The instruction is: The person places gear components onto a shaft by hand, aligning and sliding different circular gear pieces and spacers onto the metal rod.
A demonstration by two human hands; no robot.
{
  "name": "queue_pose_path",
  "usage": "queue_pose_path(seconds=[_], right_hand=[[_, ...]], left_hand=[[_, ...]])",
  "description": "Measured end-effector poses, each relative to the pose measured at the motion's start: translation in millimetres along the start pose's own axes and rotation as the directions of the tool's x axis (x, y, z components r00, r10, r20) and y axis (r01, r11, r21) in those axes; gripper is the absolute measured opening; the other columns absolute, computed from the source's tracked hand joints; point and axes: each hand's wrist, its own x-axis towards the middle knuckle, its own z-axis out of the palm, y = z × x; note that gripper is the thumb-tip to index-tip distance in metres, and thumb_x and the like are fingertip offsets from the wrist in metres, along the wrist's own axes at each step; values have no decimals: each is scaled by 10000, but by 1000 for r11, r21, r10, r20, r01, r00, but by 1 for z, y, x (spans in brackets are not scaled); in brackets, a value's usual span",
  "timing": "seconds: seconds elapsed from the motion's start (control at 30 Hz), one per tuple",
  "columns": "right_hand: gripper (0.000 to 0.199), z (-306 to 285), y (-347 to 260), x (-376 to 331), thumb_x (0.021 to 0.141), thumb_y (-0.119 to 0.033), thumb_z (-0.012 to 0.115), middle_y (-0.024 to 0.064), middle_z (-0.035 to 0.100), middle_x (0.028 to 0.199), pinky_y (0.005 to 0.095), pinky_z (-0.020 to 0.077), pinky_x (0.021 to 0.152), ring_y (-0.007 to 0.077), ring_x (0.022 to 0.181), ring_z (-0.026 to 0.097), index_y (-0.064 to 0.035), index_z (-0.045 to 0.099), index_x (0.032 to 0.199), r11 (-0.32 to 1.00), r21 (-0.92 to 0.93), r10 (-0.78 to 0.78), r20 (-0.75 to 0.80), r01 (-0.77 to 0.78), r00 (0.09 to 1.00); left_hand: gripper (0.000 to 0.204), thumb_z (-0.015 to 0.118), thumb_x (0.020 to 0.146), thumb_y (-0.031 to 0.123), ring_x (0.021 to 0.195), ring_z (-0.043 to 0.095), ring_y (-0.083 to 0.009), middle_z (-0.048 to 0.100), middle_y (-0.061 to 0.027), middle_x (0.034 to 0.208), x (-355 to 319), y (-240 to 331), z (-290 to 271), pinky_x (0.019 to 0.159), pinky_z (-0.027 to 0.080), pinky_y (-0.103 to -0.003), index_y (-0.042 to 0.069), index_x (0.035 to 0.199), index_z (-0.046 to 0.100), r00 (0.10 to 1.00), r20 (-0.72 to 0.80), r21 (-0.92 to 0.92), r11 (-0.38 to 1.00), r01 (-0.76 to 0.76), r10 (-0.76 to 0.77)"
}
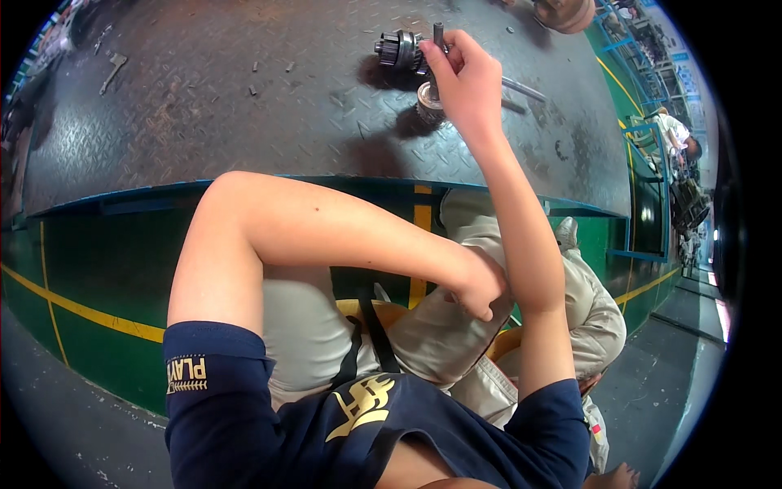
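Observation:
Over the metal tabletop, my right hand (pixel 471 77) is closed around a dark metal shaft (pixel 438 34), its thumb and fingers pinching it upright. Below the fingers, a toothed gear (pixel 430 99) sits at the shaft's lower end. Just left of the hand lies a gear assembly (pixel 397 50) with dark, toothed rings. A shiny rod (pixel 523 88) sticks out to the right from behind my hand. My left hand (pixel 479 281) rests low over my lap beside my right elbow, its fingers curled in; whatever they hold, if anything, is hidden.
The dark, tread-patterned metal table (pixel 195 114) spans the view ahead. Small metal pins (pixel 253 90) and a wrench-like tool (pixel 114 72) lie to the left. A brownish round part (pixel 564 15) sits at the far right. Beyond the table's right end, a person (pixel 674 134) is near blue frames.

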Motion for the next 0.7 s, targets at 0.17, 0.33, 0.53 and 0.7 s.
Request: queue_pose_path(seconds=[0.17, 0.33, 0.53, 0.7], right_hand=[[200, -12, 6, -14, 873, -167, 718, 75, 506, 562, 305, 401, 515, 169, 496, 460, 2, 625, 926, 996, 86, 8, 33, -11, 999], [190, -18, 9, -28, 864, -120, 722, 57, 479, 566, 284, 382, 504, 151, 500, 451, 2, 584, 910, 977, 201, -74, 39, 65, 996], [149, -34, 19, -41, 869, -80, 699, 36, 488, 599, 268, 364, 504, 118, 516, 437, -10, 569, 887, 943, 324, -96, 37, 79, 995], [109, -43, 26, -47, 877, -72, 679, 5, 490, 611, 244, 380, 536, 86, 559, 446, -12, 589, 892, 936, 351, 3, 39, -17, 999]], left_hand=[[424, 574, 864, 322, 1016, 638, -321, 670, -181, 1102, 14, 7, 2, 887, 509, -419, 18, 1149, 652, 1000, 7, 30, 999, -24, 23], [475, 589, 857, 311, 1062, 621, -333, 656, -185, 1148, 29, 9, 6, 922, 492, -424, 34, 1243, 606, 999, 43, 23, 999, -35, 34], [507, 620, 838, 303, 1104, 602, -336, 638, -184, 1191, 38, 10, 9, 948, 479, -421, 29, 1264, 588, 995, -32, -95, 991, -96, 93], [513, 626, 831, 303, 1105, 600, -339, 640, -179, 1192, 42, 16, 5, 946, 482, -420, 62, 1283, 588, 987, -50, 29, 988, -153, 154]])
